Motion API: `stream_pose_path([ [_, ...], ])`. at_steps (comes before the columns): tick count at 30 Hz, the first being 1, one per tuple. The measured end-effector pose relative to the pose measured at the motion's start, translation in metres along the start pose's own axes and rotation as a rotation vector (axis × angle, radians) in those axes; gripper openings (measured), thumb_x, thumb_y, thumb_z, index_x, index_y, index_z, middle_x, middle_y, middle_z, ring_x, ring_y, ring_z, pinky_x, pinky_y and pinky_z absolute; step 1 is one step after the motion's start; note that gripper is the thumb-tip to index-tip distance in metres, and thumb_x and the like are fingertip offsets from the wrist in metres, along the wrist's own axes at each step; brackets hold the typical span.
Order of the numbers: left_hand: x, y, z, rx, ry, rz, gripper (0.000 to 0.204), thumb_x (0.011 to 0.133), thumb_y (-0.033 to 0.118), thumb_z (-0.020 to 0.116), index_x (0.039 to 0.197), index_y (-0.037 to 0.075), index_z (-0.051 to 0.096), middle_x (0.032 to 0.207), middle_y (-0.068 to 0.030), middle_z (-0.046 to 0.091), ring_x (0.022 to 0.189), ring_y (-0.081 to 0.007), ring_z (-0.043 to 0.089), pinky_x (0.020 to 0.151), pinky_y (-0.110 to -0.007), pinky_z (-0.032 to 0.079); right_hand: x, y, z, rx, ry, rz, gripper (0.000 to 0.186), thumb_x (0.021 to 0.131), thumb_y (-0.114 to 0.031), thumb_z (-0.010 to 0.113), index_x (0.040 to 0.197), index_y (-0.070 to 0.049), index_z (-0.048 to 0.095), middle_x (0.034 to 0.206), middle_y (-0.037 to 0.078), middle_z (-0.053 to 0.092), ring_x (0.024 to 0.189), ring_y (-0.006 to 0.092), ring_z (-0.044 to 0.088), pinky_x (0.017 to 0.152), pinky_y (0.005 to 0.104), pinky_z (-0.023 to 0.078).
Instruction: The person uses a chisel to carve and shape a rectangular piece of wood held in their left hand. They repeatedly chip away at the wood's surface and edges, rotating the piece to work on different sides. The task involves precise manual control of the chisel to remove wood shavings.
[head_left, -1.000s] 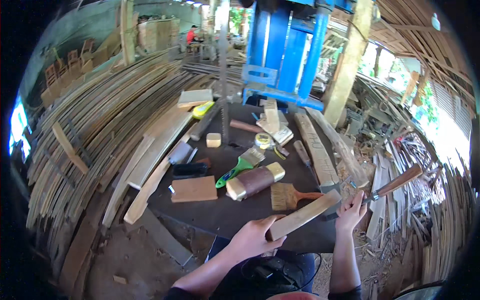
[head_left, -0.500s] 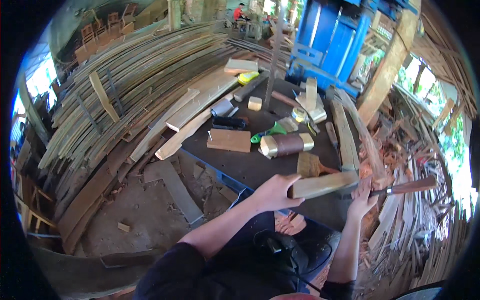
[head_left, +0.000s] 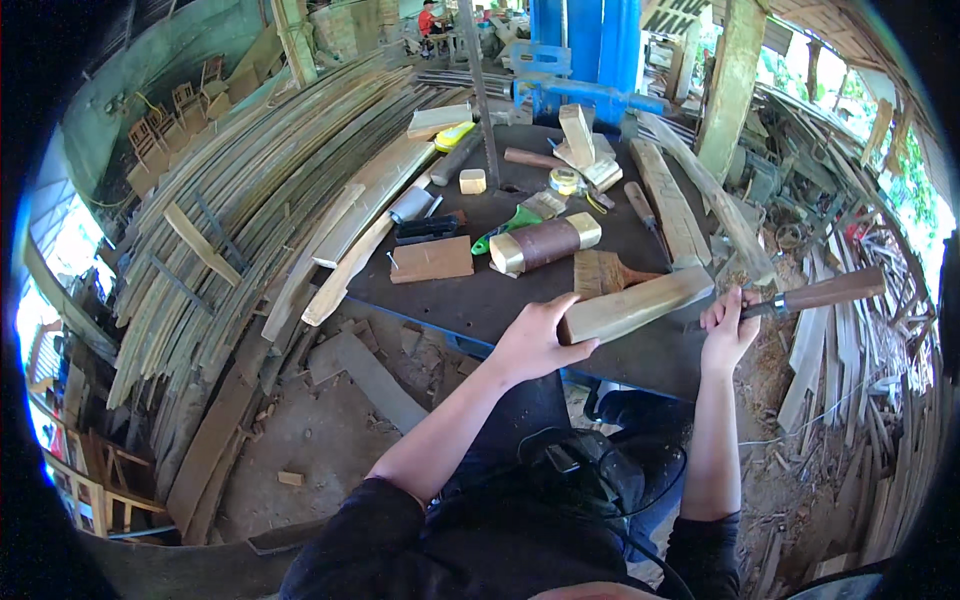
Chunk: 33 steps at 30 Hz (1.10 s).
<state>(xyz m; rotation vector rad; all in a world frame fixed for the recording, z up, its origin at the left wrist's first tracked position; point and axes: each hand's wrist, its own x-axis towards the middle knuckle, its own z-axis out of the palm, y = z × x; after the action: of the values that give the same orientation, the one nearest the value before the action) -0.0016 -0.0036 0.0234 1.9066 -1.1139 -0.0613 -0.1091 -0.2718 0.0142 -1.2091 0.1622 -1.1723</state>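
My left hand [head_left: 540, 340] grips the near left end of a squared wooden block [head_left: 640, 305], thumb along its near side. The block slants up to the right over the near part of the dark work table [head_left: 480, 310]. Beside its far right end, my right hand [head_left: 728, 325] is closed around the metal blade of a chisel. The chisel's brown wooden handle [head_left: 835, 289] sticks out to the right. Its blade tip points left, close to the block's near side; whether they touch I cannot tell. Just beyond the block lies a wide brush [head_left: 608, 272] with brown bristles.
On the table lie a brown-wrapped wood block [head_left: 545, 243], a green-handled brush [head_left: 515, 225], a tape measure [head_left: 565, 181], another chisel [head_left: 643, 212] and a brown board [head_left: 430, 260]. A thin upright saw blade [head_left: 480, 100] rises at the back. Long planks [head_left: 260, 170] are stacked left; wood scraps [head_left: 840, 350] lie right.
The view has shifted, so the table sits lower left and the blue machine further left. The block's right end is tilted further away from me. Both hands keep their holds.
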Motion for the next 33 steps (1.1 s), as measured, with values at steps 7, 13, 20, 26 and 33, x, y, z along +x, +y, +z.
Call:
stream_pose_path([
  [7,0.003,0.002,0.004,-0.024,0.031,0.021,0.064,0.076,0.032,0.081,0.122,-0.005,0.058,0.096,-0.0233,0.070,0.087,-0.0317,0.072,0.080,-0.037,0.056,0.001,-0.001,0.001,0.025,0.015,0.004,0.020,0.102,-0.018,0.056,0.091,-0.011,0.041,0.063,-0.004,0.038,0.050,0.0053,0.035,0.047,0.0248,0.035],
  [13,0.001,-0.001,0.009,-0.024,0.079,0.041,0.065,0.075,0.032,0.081,0.121,-0.008,0.058,0.096,-0.0265,0.069,0.089,-0.0348,0.071,0.081,-0.038,0.055,-0.001,0.000,-0.001,0.035,0.015,0.026,0.018,0.102,-0.017,0.057,0.094,-0.010,0.042,0.064,-0.004,0.040,0.050,0.0062,0.036,0.047,0.0251,0.036],
  [20,0.008,-0.001,0.004,-0.113,-0.020,0.045,0.064,0.074,0.030,0.085,0.121,-0.006,0.060,0.102,-0.0146,0.071,0.094,-0.0159,0.067,0.085,-0.033,0.054,0.001,-0.001,-0.001,-0.014,0.145,0.022,0.015,0.100,-0.017,0.059,0.097,-0.007,0.048,0.067,-0.003,0.045,0.051,0.0052,0.040,0.045,0.0245,0.035],
  [26,-0.001,-0.005,-0.006,-0.462,-0.143,-0.139,0.069,0.076,0.015,0.086,0.134,-0.002,0.052,0.126,-0.0097,0.061,0.117,-0.0189,0.059,0.103,-0.035,0.047,0.005,0.015,-0.003,-0.096,0.132,-0.092,0.019,0.094,-0.018,0.066,0.089,-0.004,0.054,0.064,0.002,0.057,0.050,0.0105,0.053,0.044,0.0266,0.042],
  [33,0.001,-0.014,0.000,-0.497,-0.157,-0.067,0.065,0.081,0.010,0.080,0.137,-0.005,0.050,0.127,-0.0127,0.061,0.117,-0.0197,0.059,0.104,-0.035,0.046,0.005,0.014,-0.008,-0.203,0.077,-0.163,0.015,0.097,-0.005,0.057,0.088,-0.006,0.044,0.065,0.003,0.050,0.051,0.0106,0.048,0.047,0.0291,0.044],
])
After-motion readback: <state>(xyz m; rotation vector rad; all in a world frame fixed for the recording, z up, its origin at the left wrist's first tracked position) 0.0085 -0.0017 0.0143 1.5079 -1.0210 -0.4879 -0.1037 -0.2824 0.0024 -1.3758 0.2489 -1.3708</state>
